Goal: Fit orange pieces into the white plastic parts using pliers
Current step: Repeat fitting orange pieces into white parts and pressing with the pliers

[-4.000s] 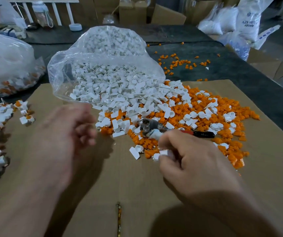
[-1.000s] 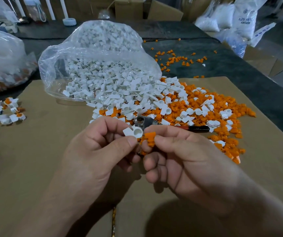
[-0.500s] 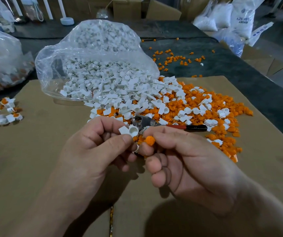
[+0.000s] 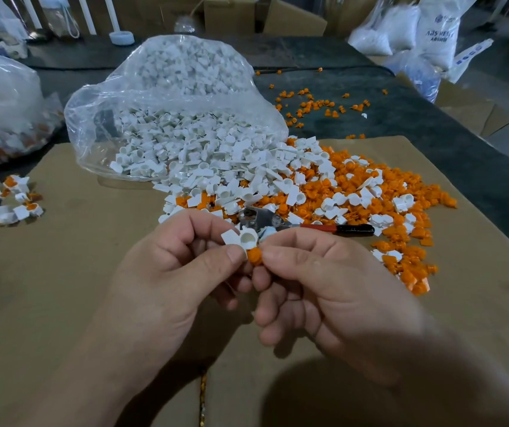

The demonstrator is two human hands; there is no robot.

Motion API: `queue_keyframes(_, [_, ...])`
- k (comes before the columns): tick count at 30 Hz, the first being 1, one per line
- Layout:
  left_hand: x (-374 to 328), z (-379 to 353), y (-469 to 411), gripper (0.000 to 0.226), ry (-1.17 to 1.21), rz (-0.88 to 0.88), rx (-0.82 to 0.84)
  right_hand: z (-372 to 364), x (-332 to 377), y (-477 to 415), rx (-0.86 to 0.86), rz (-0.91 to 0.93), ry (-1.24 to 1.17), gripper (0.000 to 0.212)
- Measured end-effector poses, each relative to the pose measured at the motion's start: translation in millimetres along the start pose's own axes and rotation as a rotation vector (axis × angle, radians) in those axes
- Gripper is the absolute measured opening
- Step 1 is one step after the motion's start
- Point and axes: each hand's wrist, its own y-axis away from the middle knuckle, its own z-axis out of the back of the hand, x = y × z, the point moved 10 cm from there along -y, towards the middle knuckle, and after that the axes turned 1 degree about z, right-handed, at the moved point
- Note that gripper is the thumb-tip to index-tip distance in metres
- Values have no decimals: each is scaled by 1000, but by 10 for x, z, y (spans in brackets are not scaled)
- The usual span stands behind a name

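The left hand (image 4: 173,272) pinches a white part (image 4: 241,238) between thumb and curled fingers, its round cup open toward the camera. The right hand (image 4: 333,285) pinches an orange piece (image 4: 254,257) between thumb and forefinger, touching the part just under the cup; whether it is seated I cannot tell. Both hands hover over the cardboard (image 4: 62,272). Just beyond the grip lie the pliers (image 4: 308,226), untouched, with the metal head nearest the hands and the red-and-black handle pointing right. They rest on the near edge of a heap (image 4: 354,195) of mixed white and orange pieces. Beyond the heap a clear bag (image 4: 170,97) spills white parts. Well to the left of the grip sit assembled parts (image 4: 9,206). Farthest off, right of the bag, orange bits (image 4: 314,106) dot a dark surface (image 4: 416,124).
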Motion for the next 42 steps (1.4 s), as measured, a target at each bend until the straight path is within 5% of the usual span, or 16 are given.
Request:
queue_keyframes(6, [-16, -34, 11, 14, 0, -18, 28, 6, 25, 4, -8, 42, 56, 7])
queue_keyframes(11, [-76, -19, 37, 18, -191, -77, -7, 34, -58, 10, -17, -46, 19, 35])
queue_keyframes(15, [-75, 86, 32, 25, -291, -76, -112, 71, 9, 39, -56, -14, 134, 20])
queue_keyframes(20, [43, 153, 20, 33, -296, 28, -151, 150, 260, 131, -221, 254, 524, 16])
queue_keyframes(25, [68, 53, 2, 28, -343, 24, -73, -127, 484, 254, -294, 558, 1376, 10])
queue_keyframes(30, [139, 71, 1, 25, -203, 46, -88, -211, 527, 288, -306, 633, 1491, 10])
queue_keyframes(42, [28, -17, 32, 27, -356, 2, -7, -279, 556, 322, -273, 732, 1486, 11])
